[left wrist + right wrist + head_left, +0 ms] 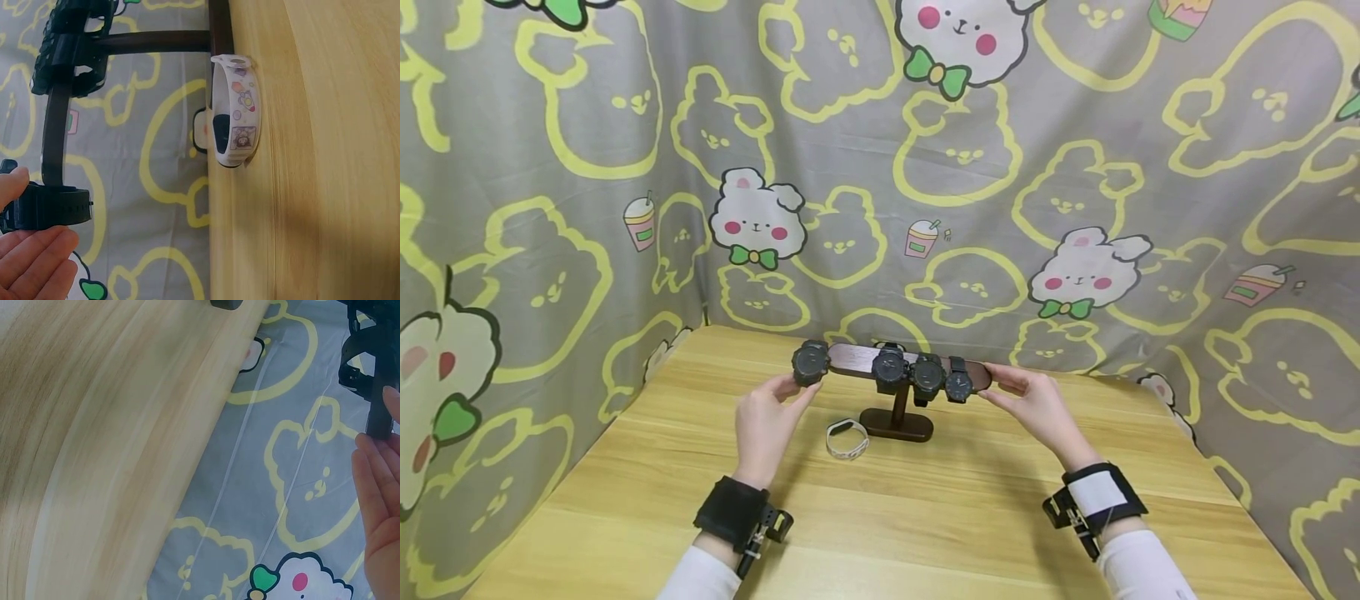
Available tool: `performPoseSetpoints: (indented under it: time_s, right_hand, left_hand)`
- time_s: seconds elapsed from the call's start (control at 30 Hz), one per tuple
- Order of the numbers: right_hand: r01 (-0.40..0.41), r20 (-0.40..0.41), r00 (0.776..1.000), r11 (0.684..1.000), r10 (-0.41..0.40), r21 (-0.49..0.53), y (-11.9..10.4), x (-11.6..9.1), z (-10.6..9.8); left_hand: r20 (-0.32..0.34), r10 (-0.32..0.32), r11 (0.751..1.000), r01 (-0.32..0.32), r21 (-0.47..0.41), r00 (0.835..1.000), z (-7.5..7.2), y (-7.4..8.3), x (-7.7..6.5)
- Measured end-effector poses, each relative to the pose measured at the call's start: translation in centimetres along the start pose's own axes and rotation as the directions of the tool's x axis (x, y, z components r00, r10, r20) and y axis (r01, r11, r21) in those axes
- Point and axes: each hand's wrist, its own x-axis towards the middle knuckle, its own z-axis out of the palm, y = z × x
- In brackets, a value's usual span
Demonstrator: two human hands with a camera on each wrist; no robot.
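Observation:
A dark wooden watch stand (850, 360) has a horizontal bar on a short post. My left hand (767, 421) pinches a black watch (810, 362) between thumb and fingers, at the bar's left end. In the left wrist view, the strap of that watch (50, 206) forms a closed loop around or right against the bar's tip; I cannot tell which. At the opposite end, my right hand (1037, 408) grips the bar's tip, thumb in front and fingers behind. Three other black watches hang on the bar: a large one (890, 367), another (928, 375) and a slimmer one (958, 383).
A white patterned wristband (245, 119) with a dark inner part lies on the wooden table (970, 517), left of the stand's base (897, 427). Behind and beside the table hangs a grey curtain (865, 167) with cartoon prints.

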Motion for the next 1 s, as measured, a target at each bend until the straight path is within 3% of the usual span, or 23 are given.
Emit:
performPoseSetpoints:
  time_s: [1.0]
  right_hand:
    - [-0.01, 0.0, 1.0, 1.0, 0.01, -0.007, 0.0, 0.0, 0.0]
  left_hand:
    - [0.081, 0.002, 1.0, -0.003, 0.012, 0.997, 2.4, 1.2, 0.5]
